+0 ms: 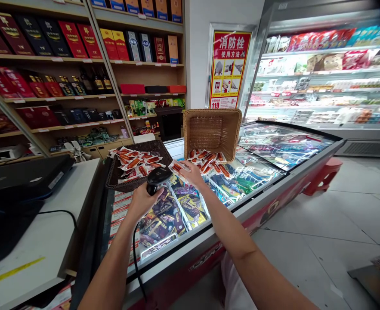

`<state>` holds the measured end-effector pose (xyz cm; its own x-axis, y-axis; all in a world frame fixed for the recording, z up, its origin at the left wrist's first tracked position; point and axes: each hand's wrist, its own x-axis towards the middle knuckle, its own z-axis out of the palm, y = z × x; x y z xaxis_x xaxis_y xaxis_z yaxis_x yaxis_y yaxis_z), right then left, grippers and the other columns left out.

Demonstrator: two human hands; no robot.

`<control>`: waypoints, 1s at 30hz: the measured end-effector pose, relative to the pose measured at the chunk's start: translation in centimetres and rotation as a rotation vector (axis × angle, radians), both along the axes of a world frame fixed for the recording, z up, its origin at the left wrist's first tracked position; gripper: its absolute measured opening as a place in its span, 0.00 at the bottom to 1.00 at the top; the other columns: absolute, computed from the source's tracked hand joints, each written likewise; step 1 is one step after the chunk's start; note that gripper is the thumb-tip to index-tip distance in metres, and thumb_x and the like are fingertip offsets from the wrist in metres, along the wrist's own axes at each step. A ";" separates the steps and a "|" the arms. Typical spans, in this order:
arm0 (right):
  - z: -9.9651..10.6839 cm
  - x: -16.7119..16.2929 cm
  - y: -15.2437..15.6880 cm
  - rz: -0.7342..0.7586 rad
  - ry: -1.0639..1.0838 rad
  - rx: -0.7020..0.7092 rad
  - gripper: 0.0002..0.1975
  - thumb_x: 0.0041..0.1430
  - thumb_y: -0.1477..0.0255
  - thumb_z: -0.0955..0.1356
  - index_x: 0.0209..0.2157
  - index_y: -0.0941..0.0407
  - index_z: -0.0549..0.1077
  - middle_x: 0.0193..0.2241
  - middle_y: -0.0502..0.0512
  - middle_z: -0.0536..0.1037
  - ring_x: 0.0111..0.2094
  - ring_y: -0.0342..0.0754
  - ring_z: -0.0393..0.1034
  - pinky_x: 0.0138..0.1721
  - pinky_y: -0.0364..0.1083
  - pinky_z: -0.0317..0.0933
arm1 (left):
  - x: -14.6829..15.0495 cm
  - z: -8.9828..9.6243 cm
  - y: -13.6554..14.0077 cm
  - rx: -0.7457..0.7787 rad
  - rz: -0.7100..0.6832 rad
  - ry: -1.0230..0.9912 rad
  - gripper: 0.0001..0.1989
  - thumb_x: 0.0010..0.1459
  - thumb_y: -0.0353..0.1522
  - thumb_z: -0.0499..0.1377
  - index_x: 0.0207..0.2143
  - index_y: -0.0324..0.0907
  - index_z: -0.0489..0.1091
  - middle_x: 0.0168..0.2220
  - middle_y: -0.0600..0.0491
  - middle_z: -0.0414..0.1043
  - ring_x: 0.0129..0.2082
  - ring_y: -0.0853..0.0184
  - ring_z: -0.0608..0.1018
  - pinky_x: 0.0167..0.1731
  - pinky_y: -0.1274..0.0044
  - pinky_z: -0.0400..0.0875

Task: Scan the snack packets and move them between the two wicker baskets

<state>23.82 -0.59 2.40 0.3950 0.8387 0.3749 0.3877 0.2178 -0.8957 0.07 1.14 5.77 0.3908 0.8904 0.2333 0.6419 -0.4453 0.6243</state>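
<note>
My left hand (142,201) is wrapped round the handle of a black barcode scanner (159,176), whose cord hangs down past the freezer's edge. Between the fingers of my right hand (193,174) is a packaged sausage (177,167), close to the scanner's head. To the left, a dark woven basket (157,148) holds several packaged sausages (133,162). A tan wicker basket (212,125) lies tipped on its side beyond my right hand, with several more wrapped sausages (214,165) at its mouth and spilling onto the glass.
Both baskets rest on a glass-topped chest freezer (261,165) full of ice cream packs. A white counter (76,185) with a black device (22,176) stands at left. Behind are shelves of boxed goods (80,60) and a lit fridge (322,86). A red stool (325,174) is at right.
</note>
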 end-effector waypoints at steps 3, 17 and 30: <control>-0.2 0.2 0.2 0.017 0.002 -0.007 0.23 0.52 0.64 0.67 0.50 0.52 0.79 0.42 0.52 0.82 0.42 0.51 0.76 0.46 0.48 0.70 | 0.0 0.4 -0.3 -0.014 0.007 0.015 0.19 0.50 0.50 0.60 0.31 0.44 0.70 0.22 0.51 0.72 0.29 0.55 0.78 0.27 0.74 0.65; -1.5 2.0 1.6 -0.300 0.079 -0.046 0.24 0.57 0.61 0.67 0.54 0.53 0.72 0.44 0.55 0.81 0.43 0.53 0.76 0.48 0.51 0.69 | 0.1 -0.3 0.4 -0.050 0.108 -0.150 0.19 0.47 0.50 0.65 0.29 0.44 0.71 0.18 0.54 0.69 0.23 0.60 0.75 0.23 0.75 0.63; 4.0 4.8 7.0 -0.605 -0.188 -0.020 0.17 0.66 0.75 0.63 0.55 0.59 0.69 0.55 0.68 0.76 0.57 0.58 0.69 0.58 0.55 0.60 | -2.0 1.1 2.8 -0.134 0.554 -1.210 0.19 0.37 0.37 0.71 0.29 0.42 0.66 0.17 0.63 0.64 0.14 0.74 0.64 0.15 0.79 0.58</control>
